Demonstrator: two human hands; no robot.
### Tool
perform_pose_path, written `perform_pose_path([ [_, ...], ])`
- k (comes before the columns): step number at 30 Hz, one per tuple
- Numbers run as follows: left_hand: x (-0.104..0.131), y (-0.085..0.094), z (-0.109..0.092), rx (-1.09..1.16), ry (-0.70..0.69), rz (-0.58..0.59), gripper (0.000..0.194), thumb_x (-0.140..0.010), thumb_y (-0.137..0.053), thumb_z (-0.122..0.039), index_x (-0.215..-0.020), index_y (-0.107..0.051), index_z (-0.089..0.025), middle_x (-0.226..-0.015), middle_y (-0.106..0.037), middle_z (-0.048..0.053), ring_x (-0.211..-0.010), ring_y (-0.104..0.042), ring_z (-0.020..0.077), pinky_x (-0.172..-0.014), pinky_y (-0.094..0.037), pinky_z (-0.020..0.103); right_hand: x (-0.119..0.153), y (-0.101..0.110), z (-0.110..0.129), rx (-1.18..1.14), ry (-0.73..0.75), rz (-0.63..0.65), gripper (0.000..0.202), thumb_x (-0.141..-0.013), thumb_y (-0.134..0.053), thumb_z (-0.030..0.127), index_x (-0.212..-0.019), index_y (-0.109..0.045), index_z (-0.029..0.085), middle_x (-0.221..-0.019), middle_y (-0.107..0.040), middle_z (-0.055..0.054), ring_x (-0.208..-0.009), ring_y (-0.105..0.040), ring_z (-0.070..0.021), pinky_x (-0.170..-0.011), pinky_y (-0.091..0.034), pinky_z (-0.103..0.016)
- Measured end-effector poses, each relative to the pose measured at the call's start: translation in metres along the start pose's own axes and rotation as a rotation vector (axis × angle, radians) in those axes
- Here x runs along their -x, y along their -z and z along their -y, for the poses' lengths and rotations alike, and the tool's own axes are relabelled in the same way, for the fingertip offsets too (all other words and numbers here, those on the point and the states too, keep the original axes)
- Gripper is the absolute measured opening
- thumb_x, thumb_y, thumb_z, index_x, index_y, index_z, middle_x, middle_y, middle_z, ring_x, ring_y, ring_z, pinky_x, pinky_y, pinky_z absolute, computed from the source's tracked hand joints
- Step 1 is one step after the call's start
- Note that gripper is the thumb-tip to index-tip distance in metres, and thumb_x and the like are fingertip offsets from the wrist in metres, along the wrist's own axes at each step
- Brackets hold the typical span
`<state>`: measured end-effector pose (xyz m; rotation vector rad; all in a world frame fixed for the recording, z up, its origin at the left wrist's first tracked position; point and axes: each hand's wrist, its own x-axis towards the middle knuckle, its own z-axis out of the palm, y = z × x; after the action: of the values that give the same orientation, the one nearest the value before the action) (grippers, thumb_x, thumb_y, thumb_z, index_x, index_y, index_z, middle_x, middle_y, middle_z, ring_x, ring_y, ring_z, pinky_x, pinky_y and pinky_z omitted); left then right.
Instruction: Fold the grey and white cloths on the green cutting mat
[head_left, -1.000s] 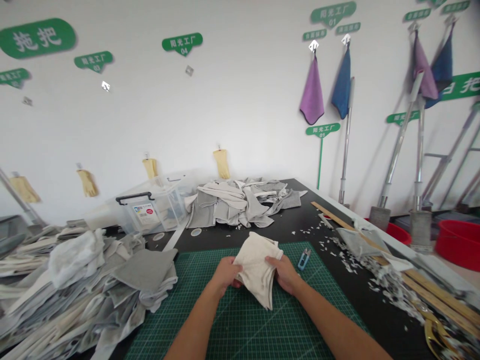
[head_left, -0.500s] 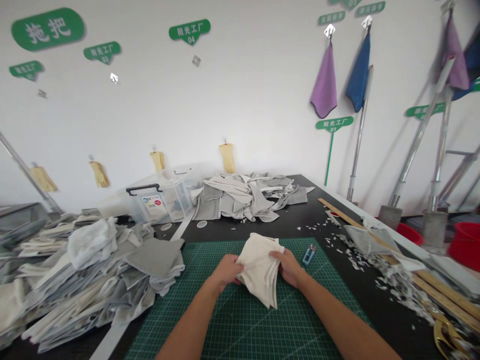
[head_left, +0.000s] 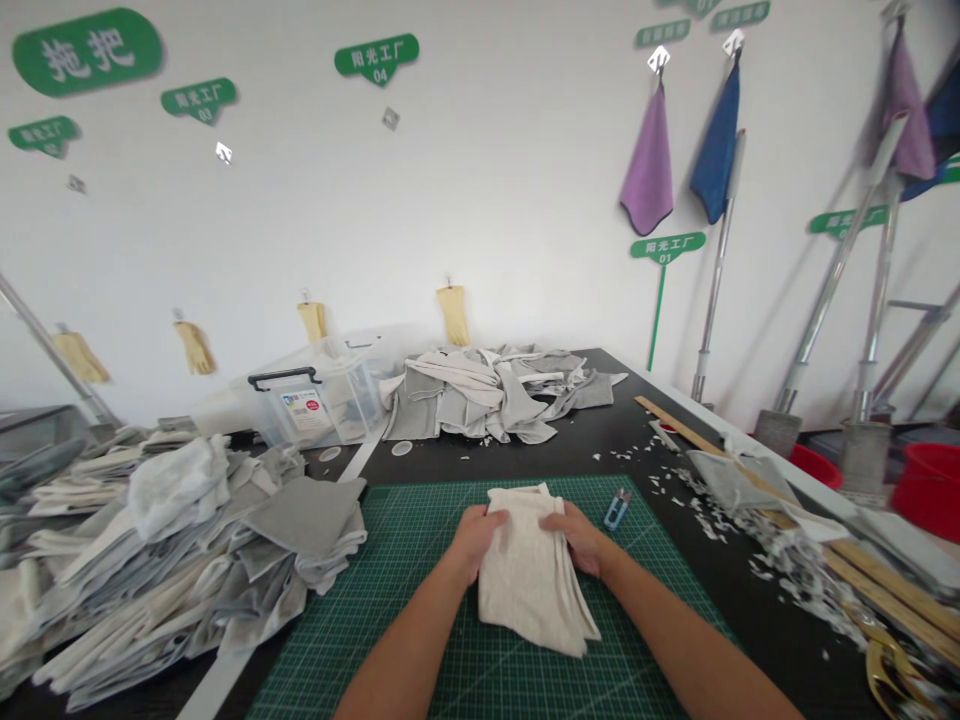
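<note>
A cream cloth point(head_left: 529, 580), folded in layers, is held between my two hands over the green cutting mat point(head_left: 405, 620). My left hand point(head_left: 478, 540) is closed on its left edge, thumb on top. On the opposite edge my right hand point(head_left: 579, 535) pinches the cloth, also with the thumb on top and the other fingers mostly hidden beneath. The lower right corner of the cloth fans out into several layers. Small blue thread snips point(head_left: 617, 509) lie on the mat beyond my right hand.
Heaped grey and cream cloths point(head_left: 195, 540) cover the left side. Behind the mat are another cloth pile point(head_left: 465, 395) and a clear plastic box point(head_left: 319, 410). To the right lie fabric scraps point(head_left: 787, 560), a wooden ruler point(head_left: 892, 590) and gold-handled scissors point(head_left: 885, 670).
The cloth has turned and come lower towards me, so its broad face now shows. Both hands have kept hold, the left shifting slightly right.
</note>
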<state>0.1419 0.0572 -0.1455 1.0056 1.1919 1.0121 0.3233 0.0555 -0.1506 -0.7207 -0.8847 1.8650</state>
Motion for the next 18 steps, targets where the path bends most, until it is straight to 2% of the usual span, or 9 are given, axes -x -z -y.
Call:
perform_pose_path([
  [3, -0.001, -0.006, -0.003, 0.027, -0.095, -0.047, 0.024, -0.069, -0.062, -0.023, -0.088, -0.065, -0.009, -0.081, -0.069, 0.01, -0.069, -0.064, 0.0199, -0.062, -0.048, 0.029, -0.001, 0.0, 0.001, 0.005, -0.019, -0.005, 0.041, -0.059, -0.062, 0.011, -0.1, -0.063, 0.014, -0.091, -0.071, -0.01, -0.084, -0.066, -0.0266, -0.083, -0.047, -0.042],
  [7, 0.002, -0.007, -0.007, 0.057, -0.185, -0.02, 0.029, -0.07, -0.062, -0.021, -0.098, -0.065, -0.013, -0.088, -0.069, 0.006, -0.075, -0.063, 0.0176, -0.068, -0.048, 0.027, -0.004, 0.004, 0.001, -0.038, -0.058, -0.03, 0.035, -0.07, -0.06, 0.032, -0.1, -0.063, 0.014, -0.092, -0.071, -0.012, -0.086, -0.066, -0.0274, -0.086, -0.046, -0.042],
  [9, 0.003, -0.007, -0.007, 0.069, -0.176, 0.01, 0.031, -0.07, -0.061, -0.021, -0.1, -0.065, -0.012, -0.085, -0.069, 0.007, -0.07, -0.063, 0.0174, -0.067, -0.048, 0.027, -0.005, 0.005, 0.0, -0.036, -0.032, -0.036, 0.035, -0.073, -0.058, 0.037, -0.099, -0.064, 0.014, -0.092, -0.071, -0.012, -0.085, -0.066, -0.0271, -0.085, -0.047, -0.042],
  [13, 0.006, -0.008, -0.007, 0.085, -0.116, 0.073, 0.031, -0.068, -0.061, -0.018, -0.098, -0.065, -0.009, -0.081, -0.07, 0.009, -0.065, -0.063, 0.0192, -0.064, -0.049, 0.03, -0.007, 0.002, -0.002, 0.047, 0.085, -0.115, 0.029, -0.068, -0.066, 0.028, -0.094, -0.064, 0.015, -0.084, -0.072, -0.009, -0.075, -0.067, -0.0255, -0.076, -0.05, -0.04],
  [18, 0.015, -0.013, -0.004, 0.124, -0.046, 0.215, 0.039, -0.066, -0.065, -0.016, -0.104, -0.063, -0.01, -0.094, -0.069, 0.012, -0.077, -0.065, 0.022, -0.077, -0.049, 0.036, -0.008, -0.002, -0.006, 0.075, 0.154, -0.167, 0.033, -0.067, -0.068, 0.03, -0.095, -0.065, 0.013, -0.082, -0.072, -0.008, -0.072, -0.066, -0.0256, -0.072, -0.05, -0.04],
])
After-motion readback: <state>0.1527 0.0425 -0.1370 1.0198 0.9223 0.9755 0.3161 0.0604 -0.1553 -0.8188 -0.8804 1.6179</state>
